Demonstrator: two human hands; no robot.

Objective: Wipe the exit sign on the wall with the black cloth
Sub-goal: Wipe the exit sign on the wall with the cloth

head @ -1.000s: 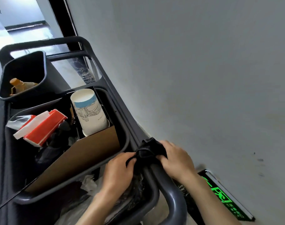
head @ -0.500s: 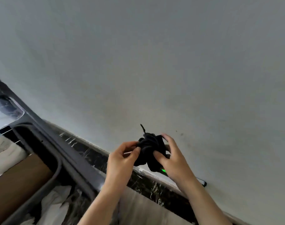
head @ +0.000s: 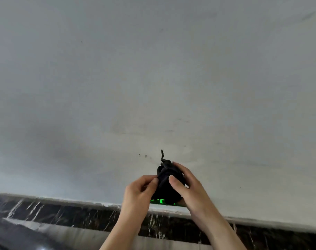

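A bunched black cloth (head: 165, 184) hangs in front of the pale wall, held between both hands. My left hand (head: 137, 194) pinches its left side with thumb and fingers. My right hand (head: 188, 189) wraps its right side, thumb pressed on the front. Just below the cloth a sliver of the exit sign (head: 160, 201) glows green, low on the wall above the skirting. Cloth and hands hide most of the sign.
The grey wall (head: 153, 78) fills most of the view, with a few dark scuffs. A dark marble skirting (head: 72, 214) runs along its foot, and a strip of floor (head: 76, 233) lies below. A dark rounded edge (head: 11, 237) shows at the lower left corner.
The view has swung away from the cart to face the wall squarely. Both hands have carried the cloth off the cart rail and now hold it right above the sign.
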